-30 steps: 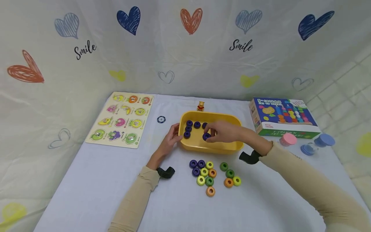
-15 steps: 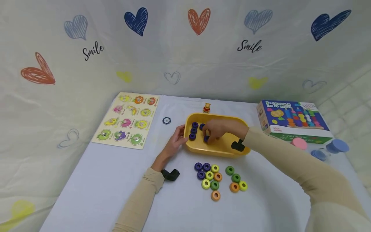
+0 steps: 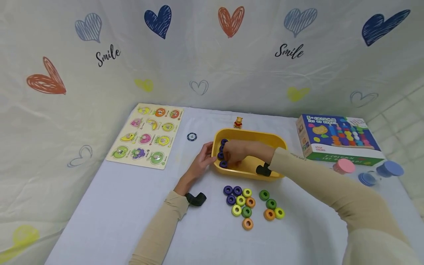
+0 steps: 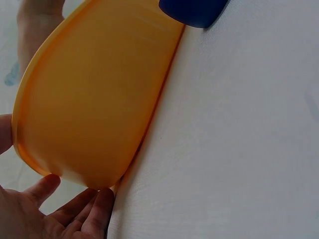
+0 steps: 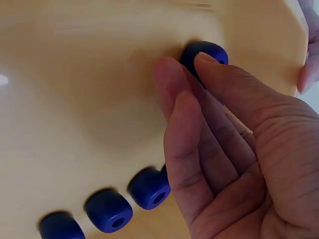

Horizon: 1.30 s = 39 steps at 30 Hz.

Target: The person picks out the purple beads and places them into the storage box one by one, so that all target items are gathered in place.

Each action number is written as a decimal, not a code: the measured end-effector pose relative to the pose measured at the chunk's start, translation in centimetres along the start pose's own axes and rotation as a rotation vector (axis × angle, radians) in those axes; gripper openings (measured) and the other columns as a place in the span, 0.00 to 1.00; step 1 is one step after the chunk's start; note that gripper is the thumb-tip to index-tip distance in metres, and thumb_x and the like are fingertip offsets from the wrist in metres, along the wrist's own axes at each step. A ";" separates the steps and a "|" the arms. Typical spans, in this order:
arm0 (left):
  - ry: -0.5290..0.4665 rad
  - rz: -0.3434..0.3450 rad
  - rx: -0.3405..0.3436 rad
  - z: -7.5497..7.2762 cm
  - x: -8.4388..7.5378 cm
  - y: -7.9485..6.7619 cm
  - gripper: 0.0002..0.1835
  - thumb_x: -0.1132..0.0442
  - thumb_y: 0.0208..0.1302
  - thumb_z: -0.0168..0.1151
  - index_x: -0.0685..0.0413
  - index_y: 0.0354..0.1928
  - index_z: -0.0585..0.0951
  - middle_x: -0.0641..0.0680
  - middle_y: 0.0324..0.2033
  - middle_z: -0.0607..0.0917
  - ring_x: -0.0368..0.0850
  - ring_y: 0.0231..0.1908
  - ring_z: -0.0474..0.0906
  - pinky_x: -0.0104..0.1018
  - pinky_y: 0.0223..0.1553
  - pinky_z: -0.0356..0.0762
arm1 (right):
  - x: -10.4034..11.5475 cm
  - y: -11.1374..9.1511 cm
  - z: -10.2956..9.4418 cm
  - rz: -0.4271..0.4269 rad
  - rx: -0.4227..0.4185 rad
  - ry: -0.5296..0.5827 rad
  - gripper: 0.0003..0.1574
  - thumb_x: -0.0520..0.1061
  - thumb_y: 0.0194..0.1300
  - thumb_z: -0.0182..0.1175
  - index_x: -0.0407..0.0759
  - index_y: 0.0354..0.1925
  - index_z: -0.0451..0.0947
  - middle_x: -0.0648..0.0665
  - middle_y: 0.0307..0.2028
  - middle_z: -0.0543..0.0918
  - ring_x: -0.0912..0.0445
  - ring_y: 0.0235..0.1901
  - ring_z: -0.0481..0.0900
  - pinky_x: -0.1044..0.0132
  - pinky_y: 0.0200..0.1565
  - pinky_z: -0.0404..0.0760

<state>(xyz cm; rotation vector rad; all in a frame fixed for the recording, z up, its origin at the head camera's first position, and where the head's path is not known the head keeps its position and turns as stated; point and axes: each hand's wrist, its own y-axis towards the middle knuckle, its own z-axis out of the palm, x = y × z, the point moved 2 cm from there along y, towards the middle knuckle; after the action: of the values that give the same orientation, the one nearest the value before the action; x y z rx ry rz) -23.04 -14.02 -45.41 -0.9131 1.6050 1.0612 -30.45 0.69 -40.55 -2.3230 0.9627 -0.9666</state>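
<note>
A yellow plastic tray (image 3: 255, 173) holds several dark blue beads (image 3: 221, 155) with centre holes, lined up near its left end. My right hand (image 3: 234, 151) reaches down into the tray. Between thumb and fingers it pinches one blue bead (image 5: 212, 50), at the near end of that line; its fingers partly cover the neighbouring beads. At the tray's left end rests my left hand (image 3: 200, 161), fingertips (image 4: 46, 186) against the outer wall and thumb near the rim, fingers loosely extended.
On the white cloth before the tray lie loose beads: purple (image 3: 230, 200), yellow (image 3: 236, 210), green (image 3: 271, 204) and orange (image 3: 247, 223). A fruit puzzle board (image 3: 145, 138), a poker chip (image 3: 191, 137), a bear figurine (image 3: 237, 122), a toy box (image 3: 341, 139) and small capped containers (image 3: 344, 166) surround it.
My right hand has moved left inside the tray with the blue bead, bringing it to the near end of the line. The left hand has stayed at the tray; the head view has shifted slightly.
</note>
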 end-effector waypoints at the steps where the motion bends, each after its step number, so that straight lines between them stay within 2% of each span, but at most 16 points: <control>1: -0.003 -0.001 0.001 0.0 0.0 0.0 0.28 0.72 0.63 0.46 0.73 0.63 0.52 0.73 0.59 0.61 0.65 0.57 0.61 0.48 0.57 0.62 | 0.1 0.1 0.0 -0.002 -0.002 0.002 0.07 0.41 0.56 0.62 0.39 0.34 0.78 0.46 0.26 0.80 0.54 0.23 0.81 0.68 0.27 0.79; 7: -0.006 0.002 0.008 0.0 -0.1 0.0 0.27 0.72 0.63 0.45 0.73 0.63 0.52 0.72 0.59 0.61 0.64 0.57 0.61 0.48 0.57 0.62 | 0.5 -0.5 -0.2 -0.025 -0.051 -0.040 0.06 0.43 0.59 0.59 0.40 0.33 0.78 0.46 0.27 0.78 0.55 0.23 0.79 0.69 0.27 0.78; 13: 0.035 -0.011 -0.002 -0.1 -0.3 -0.2 0.27 0.71 0.63 0.46 0.71 0.63 0.52 0.71 0.59 0.61 0.63 0.56 0.62 0.45 0.56 0.65 | 2.3 -3.7 -0.2 -0.128 -0.247 -0.214 0.07 0.47 0.60 0.58 0.45 0.33 0.78 0.51 0.24 0.77 0.60 0.23 0.72 0.71 0.27 0.74; 17: 0.031 0.002 0.001 -0.2 -0.3 -0.2 0.27 0.72 0.63 0.45 0.72 0.63 0.52 0.72 0.59 0.61 0.64 0.56 0.62 0.47 0.55 0.65 | 4.6 -6.1 1.6 -0.175 -0.348 -0.292 0.06 0.48 0.60 0.58 0.50 0.35 0.79 0.55 0.24 0.76 0.61 0.24 0.70 0.73 0.29 0.72; 22: 0.013 0.018 -0.003 -0.1 -0.2 -0.1 0.27 0.73 0.63 0.45 0.72 0.63 0.52 0.73 0.58 0.61 0.66 0.56 0.62 0.50 0.56 0.62 | 6.2 -7.5 5.7 -0.159 -0.324 -0.323 0.07 0.49 0.58 0.60 0.50 0.36 0.78 0.58 0.20 0.74 0.64 0.20 0.70 0.74 0.26 0.71; 28: 0.024 -0.007 -0.015 0.2 0.0 -0.1 0.28 0.71 0.62 0.46 0.71 0.63 0.53 0.71 0.59 0.61 0.63 0.57 0.61 0.48 0.57 0.61 | 5.8 -7.6 10.2 -0.083 -0.355 -0.431 0.10 0.52 0.57 0.60 0.47 0.30 0.76 0.55 0.19 0.70 0.62 0.18 0.66 0.72 0.21 0.67; 32: 0.019 -0.018 -0.026 0.2 -0.1 -0.1 0.28 0.72 0.62 0.46 0.71 0.63 0.53 0.71 0.59 0.61 0.63 0.57 0.61 0.49 0.58 0.61 | 5.7 -7.5 11.5 -0.010 -0.393 -0.485 0.14 0.52 0.55 0.61 0.44 0.32 0.76 0.52 0.21 0.73 0.60 0.18 0.66 0.69 0.20 0.68; 39: 0.015 -0.030 -0.030 0.2 -0.1 -0.2 0.28 0.71 0.63 0.46 0.70 0.63 0.53 0.70 0.59 0.61 0.62 0.57 0.61 0.47 0.58 0.60 | 5.8 -7.6 12.0 0.044 -0.450 -0.450 0.18 0.53 0.51 0.65 0.40 0.34 0.79 0.48 0.26 0.76 0.58 0.21 0.69 0.67 0.26 0.73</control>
<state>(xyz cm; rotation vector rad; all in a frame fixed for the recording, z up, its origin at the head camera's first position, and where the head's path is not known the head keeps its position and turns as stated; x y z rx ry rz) -22.78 -13.84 -45.35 -0.9639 1.5867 1.0625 -15.28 2.99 -41.28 -2.6974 1.1095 -0.1896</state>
